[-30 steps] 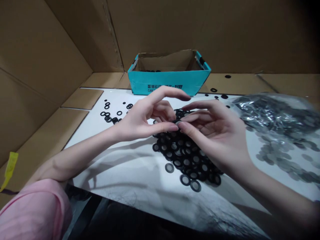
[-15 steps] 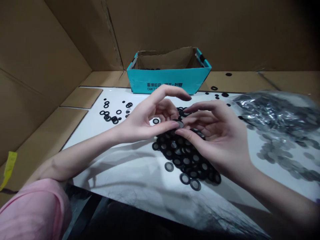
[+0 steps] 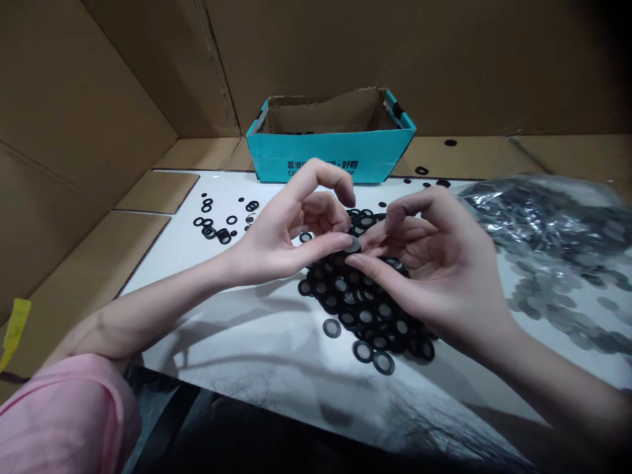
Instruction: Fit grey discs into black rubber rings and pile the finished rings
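Note:
Both hands meet over a heap of black discs with pale grey centres [image 3: 365, 316] on a white surface. One such disc [image 3: 353, 245] is pinched between the thumb and fingers of my left hand [image 3: 291, 230], whose index finger arches above it. From the right, the thumb and fingertips of my right hand [image 3: 434, 250] touch or nearly touch the same disc's edge; its index finger is curled and raised. Whether it also grips the disc is hard to tell.
Behind the hands stands an open turquoise box [image 3: 330, 155]. Black rings and small dots [image 3: 210, 232] lie at the left. On the right are a clear plastic bag of dark pieces [image 3: 548, 217] and scattered grey discs [image 3: 557, 303]. Cardboard walls [image 3: 375, 52] surround the surface.
My right index finger has bent and moved away from the left one. My left index finger has curled down and back. The disc stays between the hands, and the view has shifted slightly.

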`<state>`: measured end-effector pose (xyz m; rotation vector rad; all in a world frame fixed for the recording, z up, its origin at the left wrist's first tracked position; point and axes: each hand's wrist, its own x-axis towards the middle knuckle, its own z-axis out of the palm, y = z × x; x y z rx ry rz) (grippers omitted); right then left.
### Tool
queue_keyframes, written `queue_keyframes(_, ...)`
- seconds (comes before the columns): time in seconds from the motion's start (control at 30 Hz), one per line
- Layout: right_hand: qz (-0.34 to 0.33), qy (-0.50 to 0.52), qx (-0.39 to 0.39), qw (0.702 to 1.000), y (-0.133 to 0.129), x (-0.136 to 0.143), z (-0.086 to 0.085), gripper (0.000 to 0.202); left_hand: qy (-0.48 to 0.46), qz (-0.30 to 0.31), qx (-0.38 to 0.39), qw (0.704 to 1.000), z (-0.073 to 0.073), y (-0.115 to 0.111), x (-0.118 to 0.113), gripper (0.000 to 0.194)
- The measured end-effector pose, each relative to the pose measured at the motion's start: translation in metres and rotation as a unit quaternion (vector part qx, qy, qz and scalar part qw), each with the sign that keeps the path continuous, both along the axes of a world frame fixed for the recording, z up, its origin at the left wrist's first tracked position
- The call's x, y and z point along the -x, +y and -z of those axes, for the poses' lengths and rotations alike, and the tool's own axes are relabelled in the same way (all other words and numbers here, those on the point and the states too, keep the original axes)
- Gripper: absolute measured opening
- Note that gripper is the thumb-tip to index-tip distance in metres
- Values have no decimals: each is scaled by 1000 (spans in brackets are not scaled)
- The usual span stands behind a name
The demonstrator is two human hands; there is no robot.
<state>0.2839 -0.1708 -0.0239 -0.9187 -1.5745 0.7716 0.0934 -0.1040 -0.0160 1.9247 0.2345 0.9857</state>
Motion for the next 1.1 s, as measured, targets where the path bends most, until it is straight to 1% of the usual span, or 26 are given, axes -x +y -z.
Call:
queue_keyframes(0.1, 14, 13, 11, 1000, -1, 1, 2, 37, 19, 10, 9, 1000, -3, 0, 1, 28)
queue_keyframes(0.17, 11, 20, 21, 1000, -1, 1, 2, 39, 29, 9, 4, 1000, -5, 0, 2, 28)
queue_keyframes(0.3, -13, 36, 43, 998, -1, 0, 0, 42, 40, -17, -19, 999, -4, 0, 3, 25)
queue_keyframes(0.43, -18, 39, 45, 998, -1, 1, -4, 43, 16, -39, -21, 999, -3, -3, 2, 25)
queue_keyframes(0.57, -22, 54, 50, 997, -2, 1, -4, 46, 22, -20, -16, 999, -5, -4, 2, 26)
queue_keyframes(0.7, -20, 66, 55, 996, -3, 0, -2, 47, 59, 11, -25, 998, -9, -1, 6, 27)
queue_keyframes(0.83, -23, 61, 67, 996, -3, 1, 1, 49, 125, 17, -64, 990, -13, 1, 10, 21)
queue_keyframes(0.9, -19, 46, 59, 997, -3, 2, 2, 46, 146, 20, -84, 985, -14, 2, 11, 20)
queue_keyframes(1.0, 16, 31, 22, 999, -3, 4, 1, 41, 117, 10, -87, 989, -9, 2, 9, 22)
queue_keyframes(1.1, 44, 38, 8, 998, -4, 5, 1, 41, 64, -8, -63, 996, 0, 0, 4, 22)
